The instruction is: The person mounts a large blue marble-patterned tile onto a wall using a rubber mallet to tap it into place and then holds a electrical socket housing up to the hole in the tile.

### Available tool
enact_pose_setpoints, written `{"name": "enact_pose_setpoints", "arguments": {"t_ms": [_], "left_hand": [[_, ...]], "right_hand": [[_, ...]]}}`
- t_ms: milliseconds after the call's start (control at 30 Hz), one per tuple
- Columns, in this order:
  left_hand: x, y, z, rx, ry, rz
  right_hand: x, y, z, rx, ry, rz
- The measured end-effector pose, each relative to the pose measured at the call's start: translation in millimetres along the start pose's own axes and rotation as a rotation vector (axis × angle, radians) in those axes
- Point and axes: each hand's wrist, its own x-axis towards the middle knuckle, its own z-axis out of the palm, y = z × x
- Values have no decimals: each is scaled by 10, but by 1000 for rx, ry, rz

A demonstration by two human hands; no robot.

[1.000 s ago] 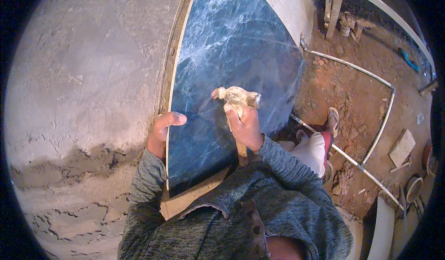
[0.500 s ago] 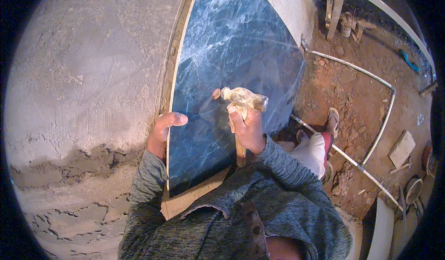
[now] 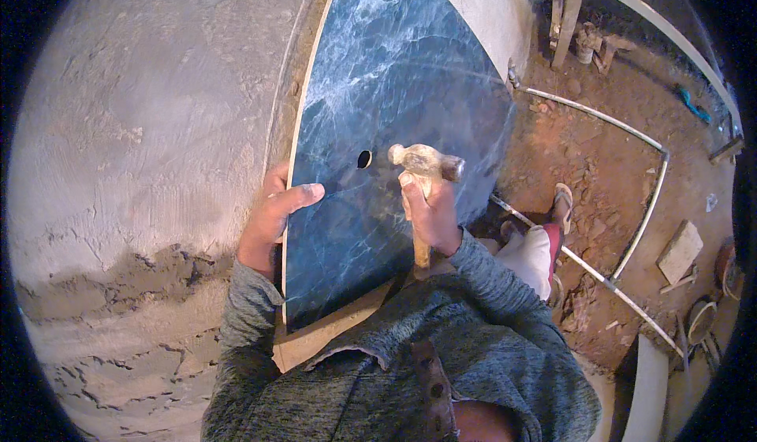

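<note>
My left hand [image 3: 276, 213] grips the left edge of a large blue marbled tile [image 3: 378, 55], thumb over its face. My right hand [image 3: 427, 213] is closed around the wooden handle of a ball-peen hammer [image 3: 426, 160], whose metal head is above the tile face, just right of a small dark oval hole [image 3: 364, 160]. Below the tile runs a light wooden board [image 3: 331, 331], partly hidden by my clothing.
A plastered wall [image 3: 126, 126] fills the left. On the reddish rubble floor at right lie white pipes [image 3: 615, 116], a loose slab [image 3: 680, 250], a round pan [image 3: 702, 318] and a blue object [image 3: 692, 103]. A wooden frame [image 3: 569, 24] stands at the back.
The hammer has moved rightward with my right hand. A dark opening now shows where a pinkish round piece was. My left hand's fingers now reach farther behind the tile's edge.
</note>
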Motion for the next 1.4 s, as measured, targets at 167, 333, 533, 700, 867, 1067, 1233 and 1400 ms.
{"name": "enact_pose_setpoints", "arguments": {"t_ms": [167,333,533,700,867,1067,1233,1400], "left_hand": [[-3,106,-5,222,-23,78],[-57,141,40,537,49,179],[-81,84,55,662,91,326],[-159,113,129,838,265,288],[-199,-43,389,902,639,189],[-193,-206,693,1215,1098,124],[-88,-327,663,1318,1284,445],[-53,-382,640,1305,1321,516]], "right_hand": [[-35,-5,-214,-10,28,51],[-33,-90,-421,-128,106,49],[179,-422,-803,-125,17,147],[648,-748,-1487,-269,-53,125],[1298,-1303,-2233,-420,-147,110],[2021,-1356,-3159,-821,-294,-32],[2135,-1339,-3101,-660,-392,303],[2144,-1090,-3051,-778,-445,282]]}}
